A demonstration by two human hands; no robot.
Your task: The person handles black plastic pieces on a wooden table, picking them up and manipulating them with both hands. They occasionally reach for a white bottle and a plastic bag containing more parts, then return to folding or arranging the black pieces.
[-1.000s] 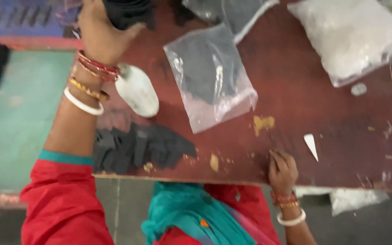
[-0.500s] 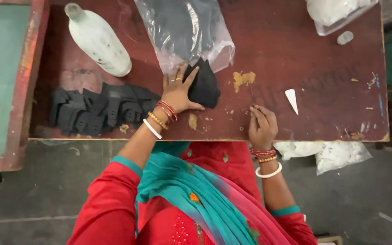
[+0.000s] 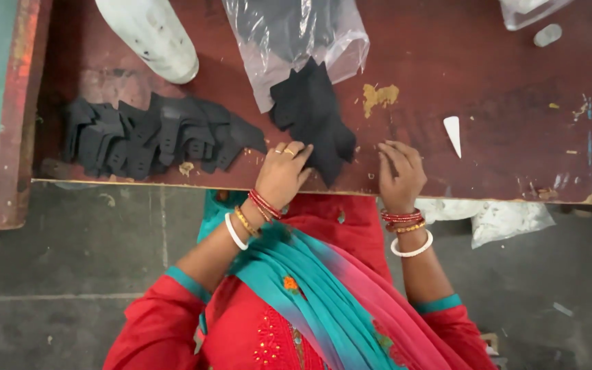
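Spanning most of the view, the dark red table (image 3: 501,116) carries the work near its front edge. A row of black cut pieces (image 3: 152,137) lies overlapped at the left, a clear plastic bag (image 3: 296,41) holding more black material lies at the top, and a white bottle (image 3: 152,34) lies tipped beside it. The loose black stack (image 3: 313,116) rests between bag and front edge. The left hand (image 3: 284,173) lies flat with fingertips pressing the stack's lower edge, not clenched. The right hand (image 3: 400,175) rests just beside it, fingers curled and empty. Separating a piece goes best, judging by this, by pinning the stack firmly while peeling only the top layer. A small white sliver (image 3: 453,131) lies apart at right.
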